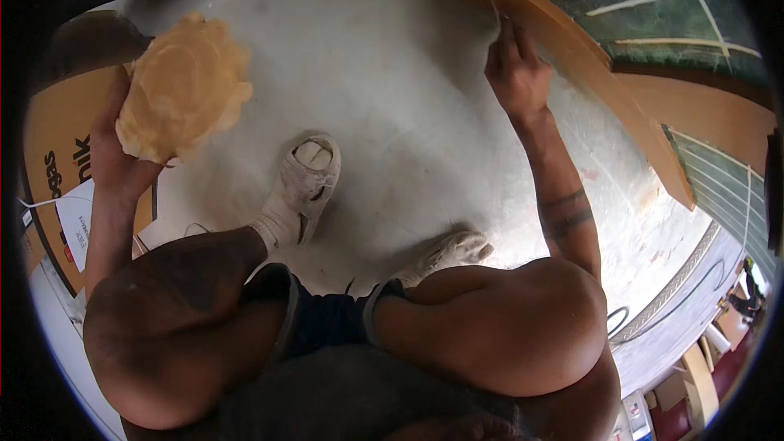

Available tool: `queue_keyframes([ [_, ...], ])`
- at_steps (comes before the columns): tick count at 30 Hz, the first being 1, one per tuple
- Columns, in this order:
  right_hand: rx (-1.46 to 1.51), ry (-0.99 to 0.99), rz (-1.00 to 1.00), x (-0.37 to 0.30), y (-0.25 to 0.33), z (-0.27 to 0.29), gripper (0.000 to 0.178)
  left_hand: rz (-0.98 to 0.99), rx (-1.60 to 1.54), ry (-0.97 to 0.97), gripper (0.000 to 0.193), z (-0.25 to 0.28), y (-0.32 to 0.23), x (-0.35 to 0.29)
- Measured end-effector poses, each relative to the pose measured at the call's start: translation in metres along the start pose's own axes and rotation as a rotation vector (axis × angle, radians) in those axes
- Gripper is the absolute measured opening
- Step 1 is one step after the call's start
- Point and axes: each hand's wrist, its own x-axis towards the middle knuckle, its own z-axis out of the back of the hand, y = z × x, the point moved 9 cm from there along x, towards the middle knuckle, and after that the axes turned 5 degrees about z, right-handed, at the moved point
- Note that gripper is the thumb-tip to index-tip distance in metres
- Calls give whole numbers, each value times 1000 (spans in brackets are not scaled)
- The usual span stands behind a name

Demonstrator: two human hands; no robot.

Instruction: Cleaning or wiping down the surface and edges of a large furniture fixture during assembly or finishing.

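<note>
My left hand grips the underside and edge of a roundish tan slab with a ragged, wavy rim. Its top looks smeared with putty-like paste, though I cannot tell for sure. At the upper right, my right hand is closed, its fingers pinched together and pointing at the edge of a brown wooden frame. A thin pale sliver shows at the fingertips; what it belongs to is hidden. Dark green panes crossed by pale lines sit within the frame.
Between my hands lies a grey, dusty floor. My feet in worn, dusty sandals stand on it. A printed cardboard box is at the left, below a dark curved object. Assorted clutter and a looped cable lie lower right.
</note>
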Motion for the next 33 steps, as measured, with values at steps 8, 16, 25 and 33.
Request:
queue_keyframes([
  [8,62,-172,-35,27,16,4,44,14,180,6,51,19,1,-16],
  [16,-26,-168,-91,26,24,8,42,-6,73,-4,53,3,-6,-30],
  [25,-22,-168,-134,21,23,20,42,45,184,-139,60,-12,-27,-63],
  [33,59,68,-147,27,24,-1,49,164,459,-48,56,-57,8,9],
])
